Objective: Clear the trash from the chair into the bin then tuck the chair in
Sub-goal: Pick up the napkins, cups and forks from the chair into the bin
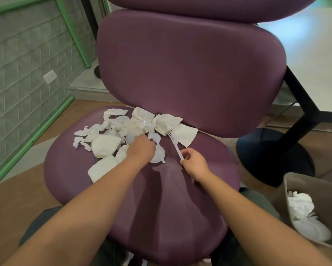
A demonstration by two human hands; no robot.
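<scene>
Chair: the purple chair (161,198) is seen from the front of the seat, with the backrest at the far side; the near half of the seat is bare.
Trash: a heap of white trash (123,131), made up of crumpled napkins, paper cups, clear lids and plastic cutlery, is piled on the far half of the seat, against the backrest and mostly towards the left.
Left hand: the left hand (141,147) is laid knuckles-up on the middle of the heap, over a clear lid (157,155); the fingers are curled down into the pile, but whether anything is gripped cannot be told.
Right hand: the right hand (195,163) is closed in a pinch on the handle end of a white plastic fork (175,145), whose tines point away towards a folded napkin (185,134).
Why held so: two pieces are probably being gathered at once, so that fewer trips are needed.
Bin: a grey bin (295,185) is stood on the floor just right of the seat, already holding white paper; it is judged to be placed there for a short carry from the right hand.
Progress: most of the trash is yet to be cleared, and the chair is not yet tucked in.
</scene>
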